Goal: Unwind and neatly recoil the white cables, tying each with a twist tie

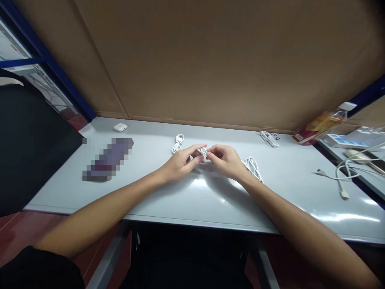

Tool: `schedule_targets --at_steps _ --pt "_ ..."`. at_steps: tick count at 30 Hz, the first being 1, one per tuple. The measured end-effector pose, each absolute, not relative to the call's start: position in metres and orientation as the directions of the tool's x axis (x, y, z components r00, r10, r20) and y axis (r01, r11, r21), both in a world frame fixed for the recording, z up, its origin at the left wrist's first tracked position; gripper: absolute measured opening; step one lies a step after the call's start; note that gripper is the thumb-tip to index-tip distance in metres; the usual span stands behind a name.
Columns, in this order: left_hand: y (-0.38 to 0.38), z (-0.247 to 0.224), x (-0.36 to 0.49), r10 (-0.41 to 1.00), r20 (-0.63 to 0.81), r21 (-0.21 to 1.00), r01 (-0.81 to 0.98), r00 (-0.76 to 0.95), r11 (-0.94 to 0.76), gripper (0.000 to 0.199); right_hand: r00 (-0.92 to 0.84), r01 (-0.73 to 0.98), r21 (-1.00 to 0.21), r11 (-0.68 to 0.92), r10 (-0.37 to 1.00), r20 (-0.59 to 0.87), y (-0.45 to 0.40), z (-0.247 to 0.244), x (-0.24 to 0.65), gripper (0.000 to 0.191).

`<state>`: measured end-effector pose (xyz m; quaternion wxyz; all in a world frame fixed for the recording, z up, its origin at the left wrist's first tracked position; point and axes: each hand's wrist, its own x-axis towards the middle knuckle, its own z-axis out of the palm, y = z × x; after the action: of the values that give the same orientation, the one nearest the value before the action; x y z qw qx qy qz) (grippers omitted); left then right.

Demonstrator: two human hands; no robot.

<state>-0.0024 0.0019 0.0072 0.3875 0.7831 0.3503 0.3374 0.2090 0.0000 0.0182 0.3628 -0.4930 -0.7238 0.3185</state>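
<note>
My left hand point(179, 162) and my right hand point(226, 160) meet over the middle of the grey table point(156, 188). Both pinch a small coiled white cable point(202, 152) between their fingertips, just above the tabletop. A second coiled white cable point(178, 143) lies flat just behind my left hand. A looser bundle of white cable point(252, 166) lies beside my right wrist, touching the table.
A small white earbud case point(120, 127) sits at the back left, near a blurred dark object point(108, 159). Another white cable bundle point(269, 138) lies at the back right. A loose white charging cable point(341, 176) trails at the right edge. A cardboard wall point(210, 60) closes the back.
</note>
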Motion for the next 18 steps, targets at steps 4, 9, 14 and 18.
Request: schedule_targets --at_steps 4,9,14,18 --pt "0.006 0.012 -0.002 0.807 0.392 0.749 0.357 0.441 -0.558 0.035 -0.407 0.541 -0.625 0.563 0.825 0.391 -0.01 0.017 0.204 0.023" --pt "0.013 0.013 -0.005 0.877 0.3 0.885 0.234 0.374 -0.402 0.038 -0.528 0.459 -0.404 0.791 0.609 0.592 -0.018 0.016 0.2 0.018" --pt "0.016 0.007 -0.007 0.833 0.141 0.914 0.253 0.535 -0.318 0.039 -0.463 0.474 -0.317 0.821 0.539 0.703 -0.014 0.021 0.207 0.019" --pt "0.01 0.004 -0.002 0.79 0.104 0.949 0.176 0.605 -0.26 0.039 -0.421 0.516 -0.331 0.79 0.57 0.705 -0.004 0.021 0.215 0.021"
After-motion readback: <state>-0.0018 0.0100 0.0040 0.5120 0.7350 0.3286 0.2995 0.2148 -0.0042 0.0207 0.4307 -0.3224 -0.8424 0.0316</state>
